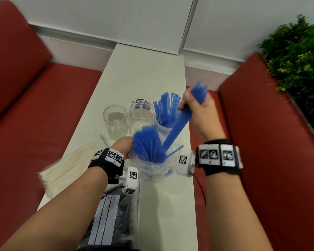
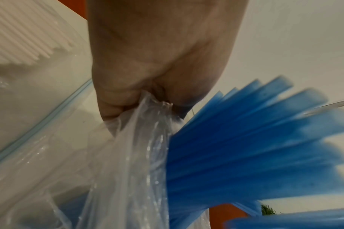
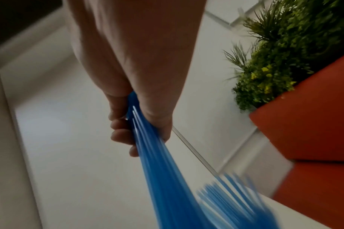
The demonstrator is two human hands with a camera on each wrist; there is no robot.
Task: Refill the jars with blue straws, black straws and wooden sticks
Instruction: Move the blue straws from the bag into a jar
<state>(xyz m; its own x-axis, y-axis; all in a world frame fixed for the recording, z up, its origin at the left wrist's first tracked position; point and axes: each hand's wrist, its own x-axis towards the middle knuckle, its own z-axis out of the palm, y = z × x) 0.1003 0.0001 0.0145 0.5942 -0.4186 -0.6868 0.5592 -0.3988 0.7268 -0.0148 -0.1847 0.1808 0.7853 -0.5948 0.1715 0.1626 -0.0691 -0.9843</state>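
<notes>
My right hand [image 1: 192, 104] [image 3: 128, 124] grips a bundle of blue straws [image 1: 178, 127] [image 3: 163, 178], lifted slantwise above the table. My left hand [image 1: 124, 144] [image 2: 139, 99] pinches the rim of a clear plastic bag [image 1: 152, 171] [image 2: 128, 170] from which more blue straws [image 1: 148, 144] [image 2: 245, 155] fan out. Three clear jars stand in a row behind: the left jar [image 1: 115, 121] and the middle jar [image 1: 141, 115] hold no straws, and the right jar [image 1: 166, 115] holds blue straws. A bag of pale wooden sticks [image 1: 65, 169] lies at the left, a bag of black straws [image 1: 114, 220] near me.
The narrow white table [image 1: 145, 69] runs between two red benches [image 1: 34, 105]. A green plant [image 1: 297, 60] stands at the far right beyond the right bench [image 1: 270, 142]. A white wall closes the far end.
</notes>
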